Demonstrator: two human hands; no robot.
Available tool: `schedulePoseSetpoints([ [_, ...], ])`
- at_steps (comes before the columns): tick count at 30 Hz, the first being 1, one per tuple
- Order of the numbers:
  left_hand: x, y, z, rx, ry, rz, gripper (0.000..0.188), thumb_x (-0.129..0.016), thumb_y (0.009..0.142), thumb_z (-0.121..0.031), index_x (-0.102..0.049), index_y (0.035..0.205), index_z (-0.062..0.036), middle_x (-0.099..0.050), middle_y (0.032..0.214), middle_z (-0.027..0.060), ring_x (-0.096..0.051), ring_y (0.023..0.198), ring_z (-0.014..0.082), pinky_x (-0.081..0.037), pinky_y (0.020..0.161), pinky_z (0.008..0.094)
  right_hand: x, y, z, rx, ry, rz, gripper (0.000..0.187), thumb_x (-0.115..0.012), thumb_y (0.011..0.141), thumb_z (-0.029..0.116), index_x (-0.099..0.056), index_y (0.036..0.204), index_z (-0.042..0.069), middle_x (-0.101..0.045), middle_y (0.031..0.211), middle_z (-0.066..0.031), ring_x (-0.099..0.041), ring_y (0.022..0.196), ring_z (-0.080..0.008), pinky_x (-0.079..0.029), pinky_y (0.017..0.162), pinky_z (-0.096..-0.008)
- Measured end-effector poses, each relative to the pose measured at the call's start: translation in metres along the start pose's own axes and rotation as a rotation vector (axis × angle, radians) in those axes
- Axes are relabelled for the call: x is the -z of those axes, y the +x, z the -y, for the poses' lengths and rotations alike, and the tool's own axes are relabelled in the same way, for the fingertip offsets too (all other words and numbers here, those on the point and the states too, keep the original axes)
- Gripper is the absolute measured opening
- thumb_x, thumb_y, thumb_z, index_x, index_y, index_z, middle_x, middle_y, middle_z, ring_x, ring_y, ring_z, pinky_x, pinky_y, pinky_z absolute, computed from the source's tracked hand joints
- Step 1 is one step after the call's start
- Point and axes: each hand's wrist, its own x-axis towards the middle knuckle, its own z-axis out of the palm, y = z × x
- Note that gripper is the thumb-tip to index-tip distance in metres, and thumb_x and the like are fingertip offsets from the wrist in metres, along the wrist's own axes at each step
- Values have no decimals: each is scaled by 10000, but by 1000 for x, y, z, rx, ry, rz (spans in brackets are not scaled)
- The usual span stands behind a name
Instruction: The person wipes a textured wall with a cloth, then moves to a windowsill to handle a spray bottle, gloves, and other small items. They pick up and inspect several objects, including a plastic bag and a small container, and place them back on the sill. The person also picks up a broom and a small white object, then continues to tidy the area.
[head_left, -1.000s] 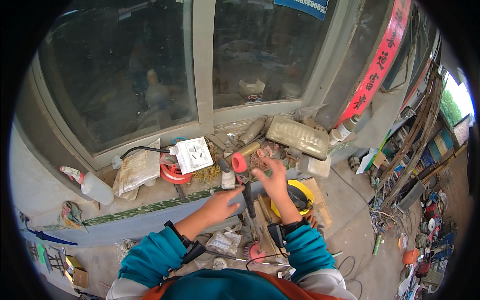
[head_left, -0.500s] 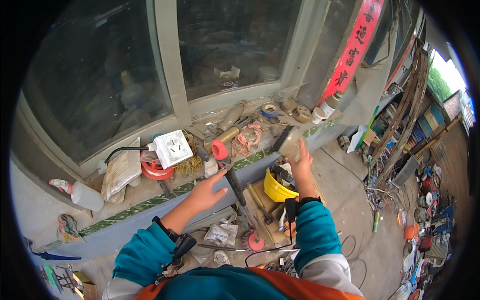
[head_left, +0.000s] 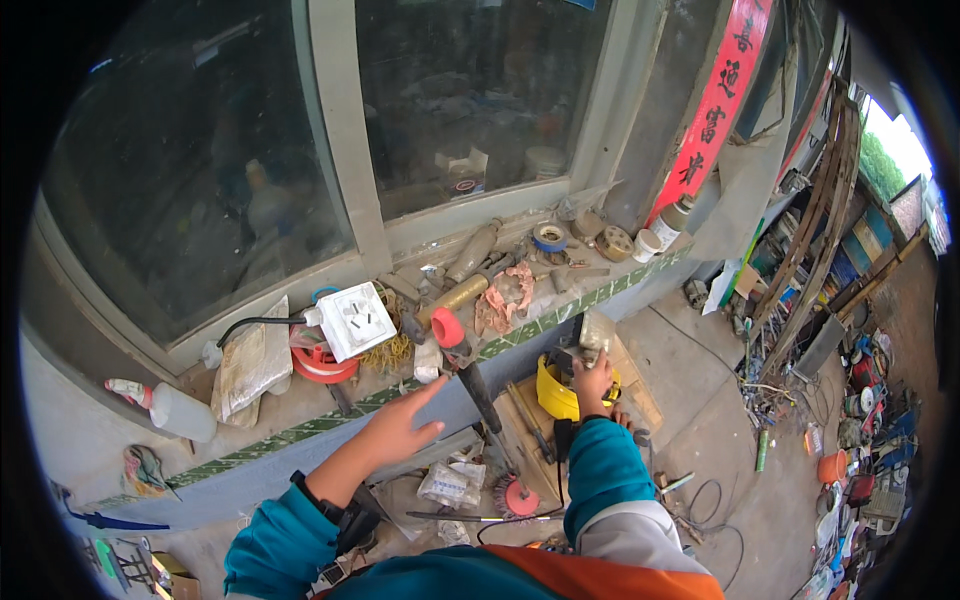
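two hands reach out in front of us, well apart, with a long black bar [head_left: 480,396] slanting between them. our right hand [head_left: 592,380] looks closed on the near end of a pale plastic case [head_left: 598,330], though we can hardly make out the thumb. the case lies straight ahead of that grip, by the far edge of a wooden board [head_left: 643,400], its long side seeming to run away from us toward the green-edged ledge [head_left: 540,324]. our right is plainly the nearer hand to it. our left hand [head_left: 398,428] is empty, thumb and forefinger spread, pointing up and rightward, with a small white block [head_left: 428,360] just beyond the fingertips on the ledge.

around our right hand sits a yellow hard hat [head_left: 556,390], partly hidden by the hand, so we cannot tell whether they touch. to its left lies a hammer [head_left: 530,421]. the bar, topped by a red ring [head_left: 447,328], stands in the way between our hands, and a round red brush [head_left: 520,497] is near its lower end. along the ledge we see a white socket box [head_left: 356,320], a red reel [head_left: 322,366] and a pink rag [head_left: 505,298], all left of the case.
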Motion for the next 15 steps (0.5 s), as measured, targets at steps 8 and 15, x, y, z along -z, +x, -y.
schedulePoseSetpoints([
  [8, -3, 1, -1, 52, 17, -8, 693, -629, 841, -191, -287, 1440, -127, -437, 1373, 196, -445, 1257, 301, -387, 990, 341, -21, -1, -47, 33, 28, 130, 487, -711, 714, 228, -583, 1181, 174, -519, 1257, -171, -440, 1186, -364, -318, 1013, -456],
  [15, -2, 1, -2, 143, -33, 42, 688, -613, 853, -208, -273, 1435, -69, -401, 1390, 225, -412, 1282, 323, -339, 1042, 340, -17, -21, -52, 72, 219, -3, 170, -672, 768, 222, -687, 802, 56, -650, 696, -160, -638, 665, -319, -499, 666, -397],
])
